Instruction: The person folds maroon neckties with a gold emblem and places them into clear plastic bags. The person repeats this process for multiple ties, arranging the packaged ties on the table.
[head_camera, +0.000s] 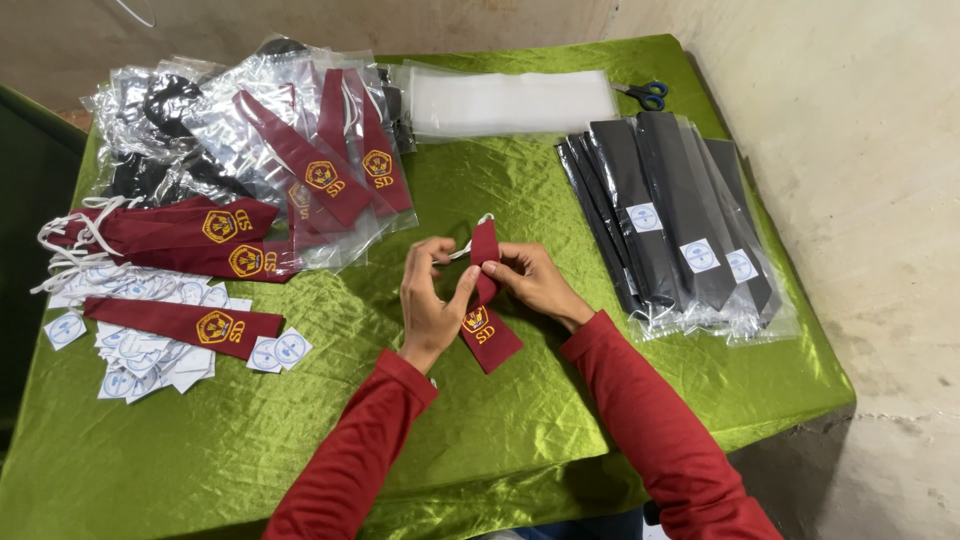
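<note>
Centre of frame: left hand (432, 300) and right hand (530, 280) are pinching a maroon tie (487, 300) closed-fingered over the green cloth (500, 430) | upper left: bagged ties (300, 150) are lying | right: black bagged ties (670, 220) | top: scissors (645, 95), clear bags (510, 100) | left: stickers (150, 350)

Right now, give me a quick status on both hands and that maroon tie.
Left hand and right hand both pinch the maroon tie near its top. Tie's lower end rests on green cloth. Nothing between the hands.

Green satin-covered table (300, 440), bare plaster wall (860, 150), dim corner
</note>
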